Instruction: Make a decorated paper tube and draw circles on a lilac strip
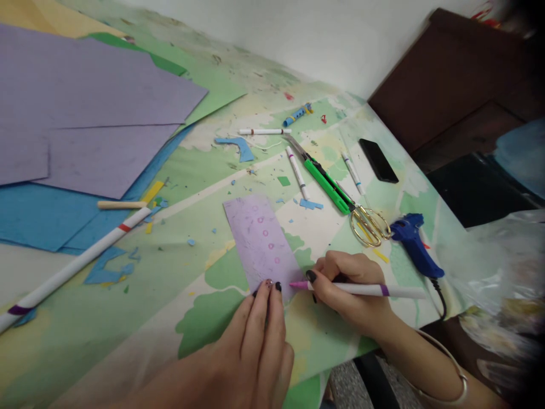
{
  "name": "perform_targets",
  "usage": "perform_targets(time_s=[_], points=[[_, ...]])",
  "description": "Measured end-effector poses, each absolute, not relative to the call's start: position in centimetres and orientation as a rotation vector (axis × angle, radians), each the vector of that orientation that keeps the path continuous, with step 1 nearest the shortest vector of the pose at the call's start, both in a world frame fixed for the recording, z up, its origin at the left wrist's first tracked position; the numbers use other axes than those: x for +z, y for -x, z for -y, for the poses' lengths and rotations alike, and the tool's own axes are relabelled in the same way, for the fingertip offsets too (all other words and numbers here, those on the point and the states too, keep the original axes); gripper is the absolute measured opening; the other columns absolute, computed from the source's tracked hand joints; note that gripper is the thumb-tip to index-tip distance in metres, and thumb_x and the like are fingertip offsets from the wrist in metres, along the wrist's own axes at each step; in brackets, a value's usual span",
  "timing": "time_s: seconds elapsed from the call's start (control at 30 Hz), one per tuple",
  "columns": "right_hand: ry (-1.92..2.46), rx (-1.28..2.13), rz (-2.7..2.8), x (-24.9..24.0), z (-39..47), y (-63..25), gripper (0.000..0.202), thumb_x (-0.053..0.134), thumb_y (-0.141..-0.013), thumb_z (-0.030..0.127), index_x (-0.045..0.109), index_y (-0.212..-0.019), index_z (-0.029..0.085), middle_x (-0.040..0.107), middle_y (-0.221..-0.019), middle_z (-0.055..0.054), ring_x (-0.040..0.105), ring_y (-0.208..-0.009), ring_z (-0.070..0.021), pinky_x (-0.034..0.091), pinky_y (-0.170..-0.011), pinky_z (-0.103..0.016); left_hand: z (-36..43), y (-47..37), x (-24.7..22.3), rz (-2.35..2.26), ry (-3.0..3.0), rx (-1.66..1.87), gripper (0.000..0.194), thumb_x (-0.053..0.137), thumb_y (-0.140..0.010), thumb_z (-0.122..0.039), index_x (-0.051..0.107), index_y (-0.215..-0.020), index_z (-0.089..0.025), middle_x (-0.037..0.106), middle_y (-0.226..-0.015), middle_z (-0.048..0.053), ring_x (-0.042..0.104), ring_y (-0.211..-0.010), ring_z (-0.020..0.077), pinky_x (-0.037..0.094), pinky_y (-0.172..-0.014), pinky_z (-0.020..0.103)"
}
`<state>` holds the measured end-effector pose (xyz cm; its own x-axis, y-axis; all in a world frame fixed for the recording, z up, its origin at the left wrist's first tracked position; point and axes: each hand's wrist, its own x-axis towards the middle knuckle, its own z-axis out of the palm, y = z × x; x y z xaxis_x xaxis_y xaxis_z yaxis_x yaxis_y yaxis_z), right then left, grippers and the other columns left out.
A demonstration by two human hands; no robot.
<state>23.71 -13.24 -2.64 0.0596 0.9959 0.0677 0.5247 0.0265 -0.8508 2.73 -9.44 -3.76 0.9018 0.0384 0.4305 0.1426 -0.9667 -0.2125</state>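
A small purple sheet (pixel 251 227) lies on the table, with a row of little pink circles drawn down it. My left hand (pixel 259 341) rests on its near edge, fingers stretched out and fingertips pressing the paper down. In my right hand (pixel 353 289) is a purple felt-tip marker (pixel 361 288), held like a pen with the fingers closed round the barrel. Its uncapped pink-purple tip points left, close to the sheet's right edge near my left fingertips. Whether the tip touches the paper I cannot tell.
Beyond the sheet lie capped markers (pixel 297 173), a green-handled cutter (pixel 326 184), gold-handled scissors (pixel 369 225) and a black phone (pixel 378 161). A blue glue gun (pixel 417 244) sits at the right. Large purple sheets (pixel 93 85) and a long white marker (pixel 76 267) are left, among paper scraps.
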Motion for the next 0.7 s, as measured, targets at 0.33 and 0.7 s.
perform_targets(time_s=[0.33,0.7], points=[[1.618,0.824,1.582,-2.18,13.06,-23.50,0.031,0.057,-0.082,0.018,0.041,-0.055,0.019,0.052,-0.048,0.003,0.046,-0.045,-0.0092,0.033,-0.043,-0.022,9.40,-2.78,-3.89,0.122,2.831,-0.647,0.017,0.049,-0.087,-0.025,0.059,-0.085,-0.012,0.069,-0.101,0.016,0.065,-0.093,0.0308,0.043,-0.087,0.044],[1.603,0.800,1.630,-2.35,13.18,-23.73,0.030,0.058,-0.080,0.016,0.041,-0.055,0.019,0.050,-0.048,0.004,0.043,-0.044,-0.0078,0.030,-0.042,-0.022,9.42,-2.77,-4.00,0.111,2.826,-0.656,0.016,0.050,-0.086,-0.024,0.059,-0.084,-0.011,0.069,-0.101,0.018,0.065,-0.093,0.0319,0.043,-0.087,0.045]])
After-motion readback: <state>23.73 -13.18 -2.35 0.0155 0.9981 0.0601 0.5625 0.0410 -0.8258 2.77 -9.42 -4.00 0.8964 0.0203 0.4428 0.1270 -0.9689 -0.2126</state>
